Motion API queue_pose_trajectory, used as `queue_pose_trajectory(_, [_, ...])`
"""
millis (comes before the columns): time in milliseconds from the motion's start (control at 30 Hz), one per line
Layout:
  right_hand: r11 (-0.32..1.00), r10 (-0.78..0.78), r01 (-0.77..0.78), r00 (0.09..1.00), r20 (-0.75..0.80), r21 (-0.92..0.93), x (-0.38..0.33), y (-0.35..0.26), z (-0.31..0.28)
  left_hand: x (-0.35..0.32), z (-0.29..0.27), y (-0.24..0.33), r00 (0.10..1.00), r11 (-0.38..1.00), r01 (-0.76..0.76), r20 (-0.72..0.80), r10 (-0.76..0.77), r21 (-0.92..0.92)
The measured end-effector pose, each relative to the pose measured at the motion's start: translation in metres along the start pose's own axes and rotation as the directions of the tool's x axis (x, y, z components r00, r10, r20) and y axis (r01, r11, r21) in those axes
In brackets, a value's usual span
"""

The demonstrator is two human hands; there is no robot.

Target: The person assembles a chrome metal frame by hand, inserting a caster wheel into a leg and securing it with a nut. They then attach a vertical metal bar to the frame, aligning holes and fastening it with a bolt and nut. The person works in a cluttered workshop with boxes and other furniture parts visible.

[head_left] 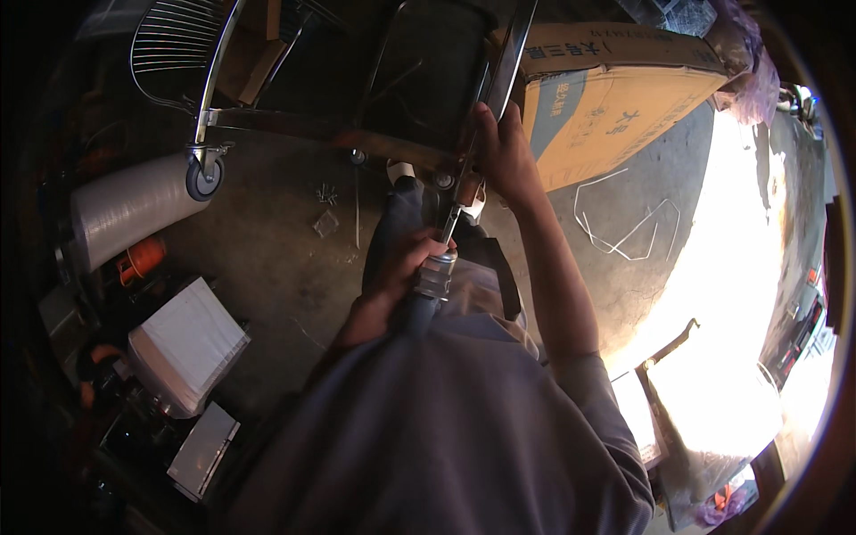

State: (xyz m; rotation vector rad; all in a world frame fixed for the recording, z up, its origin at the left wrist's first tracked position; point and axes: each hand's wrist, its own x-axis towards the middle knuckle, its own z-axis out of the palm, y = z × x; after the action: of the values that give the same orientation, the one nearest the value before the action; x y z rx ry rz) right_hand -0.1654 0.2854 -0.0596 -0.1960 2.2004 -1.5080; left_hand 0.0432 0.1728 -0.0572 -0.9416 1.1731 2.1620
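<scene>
My left hand (399, 267) grips the grey handle of a long tool (434, 276) whose thin shaft runs up toward a metal frame. My right hand (502, 152) is closed around a shiny metal tube of that frame (510, 53), just above the tool's tip. The frame belongs to a wheeled cart (294, 120) with a dark flat deck and a small caster (203, 178) at its left corner. My legs and a shoe show below the frame, partly hidden by the hands.
A cardboard box (606, 98) stands right of the frame. A white plastic roll (125, 209) lies at left, above a white bucket-like container (183, 348). A wire fan guard (174, 40) sits at top left. Bent white wire (624, 227) lies on the concrete floor. Sunlight glares at right.
</scene>
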Motion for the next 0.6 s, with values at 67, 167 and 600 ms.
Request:
queue_pose_trajectory(67, [0.998,0.069,-0.069,0.997,0.024,0.001,0.001,-0.005,-0.002,0.003,-0.006,-0.004,1.000,0.997,0.025,0.006,-0.024,-0.072])
queue_pose_trajectory(167, [0.985,0.142,-0.148,0.987,0.073,0.089,0.004,-0.007,-0.003,0.012,-0.016,-0.005,0.999,0.989,0.036,0.007,-0.036,-0.146])
queue_pose_trajectory(600, [0.988,0.010,0.022,0.980,-0.199,0.156,-0.005,0.009,-0.007,0.004,-0.026,0.004,0.998,0.982,-0.041,0.038,0.049,-0.182])
